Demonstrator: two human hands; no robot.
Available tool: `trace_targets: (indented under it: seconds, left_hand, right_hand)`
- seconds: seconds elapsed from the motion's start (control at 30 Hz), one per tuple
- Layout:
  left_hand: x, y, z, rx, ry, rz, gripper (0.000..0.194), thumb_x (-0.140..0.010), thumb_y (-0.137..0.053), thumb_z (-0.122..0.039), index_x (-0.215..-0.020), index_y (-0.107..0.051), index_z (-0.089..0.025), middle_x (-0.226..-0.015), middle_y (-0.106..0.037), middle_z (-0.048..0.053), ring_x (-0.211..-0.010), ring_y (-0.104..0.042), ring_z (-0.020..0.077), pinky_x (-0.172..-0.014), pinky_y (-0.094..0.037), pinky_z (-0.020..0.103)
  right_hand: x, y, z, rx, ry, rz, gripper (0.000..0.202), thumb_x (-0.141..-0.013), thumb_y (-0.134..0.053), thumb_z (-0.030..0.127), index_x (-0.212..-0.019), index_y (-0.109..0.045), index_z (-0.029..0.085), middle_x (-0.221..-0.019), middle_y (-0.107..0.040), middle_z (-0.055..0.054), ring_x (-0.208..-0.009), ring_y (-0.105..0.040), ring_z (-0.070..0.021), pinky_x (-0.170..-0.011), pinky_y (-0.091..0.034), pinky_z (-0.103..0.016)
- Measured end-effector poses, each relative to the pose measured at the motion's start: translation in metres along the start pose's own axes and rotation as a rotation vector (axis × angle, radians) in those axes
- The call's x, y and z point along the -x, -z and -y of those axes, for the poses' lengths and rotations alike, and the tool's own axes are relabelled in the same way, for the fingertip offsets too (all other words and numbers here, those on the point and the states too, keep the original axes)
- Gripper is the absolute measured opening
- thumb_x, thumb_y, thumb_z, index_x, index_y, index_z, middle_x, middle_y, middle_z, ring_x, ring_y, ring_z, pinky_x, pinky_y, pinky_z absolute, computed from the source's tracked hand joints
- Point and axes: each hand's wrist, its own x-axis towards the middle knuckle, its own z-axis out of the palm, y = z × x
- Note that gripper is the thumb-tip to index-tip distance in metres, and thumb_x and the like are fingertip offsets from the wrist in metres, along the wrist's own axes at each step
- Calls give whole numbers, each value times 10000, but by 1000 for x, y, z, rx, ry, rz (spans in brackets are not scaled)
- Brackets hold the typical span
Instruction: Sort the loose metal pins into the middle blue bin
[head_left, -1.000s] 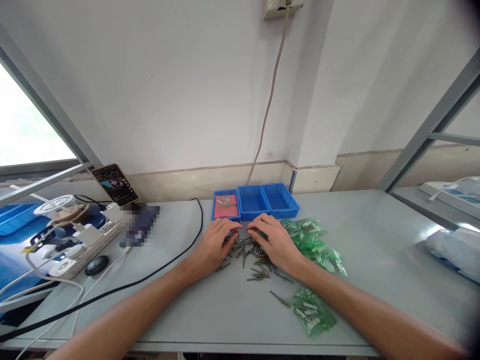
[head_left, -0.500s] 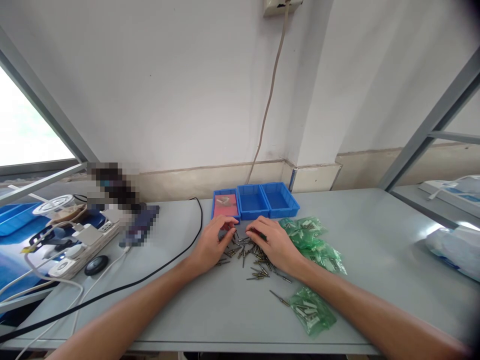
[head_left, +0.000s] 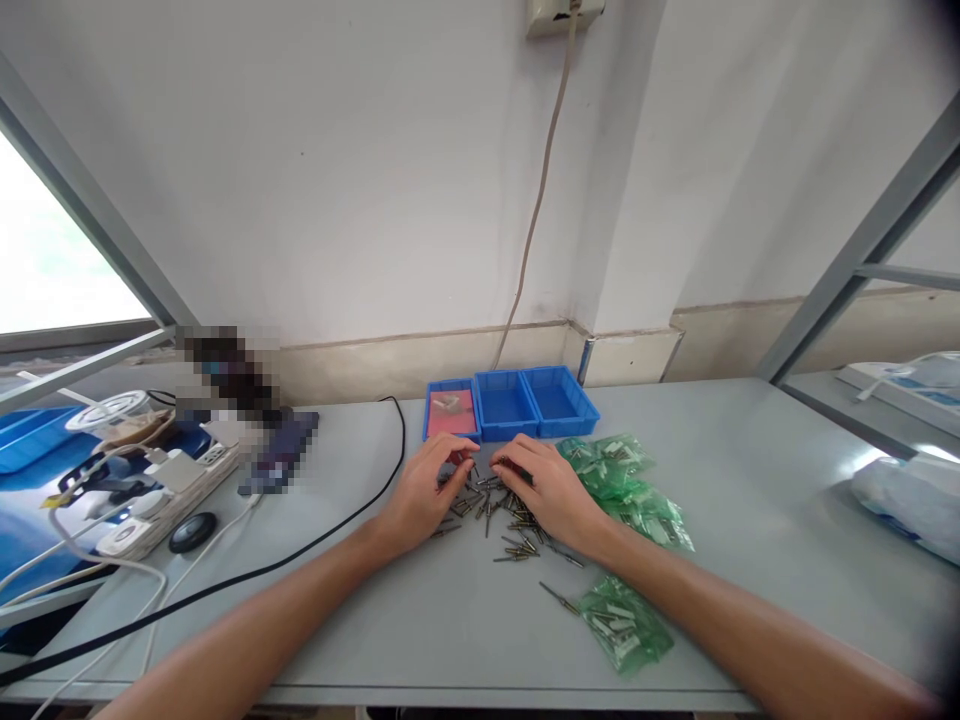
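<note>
My left hand [head_left: 421, 492] is at the left edge of a loose pile of thin metal pins [head_left: 489, 512], its fingers curled toward the thumb. A small metal pin [head_left: 475, 468] shows at the thumb tip and appears pinched there. Facing it from the right, my right hand [head_left: 553, 490] rests over the pile with bent fingers and thumb drawn together; whatever they hold is hidden. Just behind the hands stand a blue bin with a pink bottom [head_left: 452, 424] holding small pale pieces, a middle blue bin [head_left: 508, 434] and a right blue bin [head_left: 568, 428].
Green plastic bags of parts [head_left: 611, 465] lie right of my right hand, another green bag [head_left: 626, 625] nearer the front edge. A black cable [head_left: 315, 540] crosses the table on the left, near a power strip [head_left: 150, 510] and a round black object [head_left: 193, 532].
Both hands stay almost in place over the pile. My left fingers have shifted very slightly; the bins, bags and pins look the same.
</note>
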Motion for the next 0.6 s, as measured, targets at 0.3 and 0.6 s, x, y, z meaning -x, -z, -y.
trace_targets:
  seconds: [0.3,0.6]
  left_hand:
    - [3,2,-3,-83,-161,27,214,-1095,-520,-227,-1285,-619,-230,-1179,-691,85,-1104,-647,220,-990,-541,399]
    - [3,2,-5,-103,-202,13,214,-1095,-516,-211,-1279,-625,-219,-1168,-694,94,-1121,-652,225,-1009,-540,412]
  right_hand:
    - [1,-2,1,17,15,13,155,-1090,-542,236,-1050,-691,250,-1014,-697,-31,-998,-649,-223,-894,-453,-380]
    - [1,-3,-2,7,36,18,176,-1094,-521,263,-1045,-691,259,-1018,-705,-45,-997,-665,-238,-885,-479,-388]
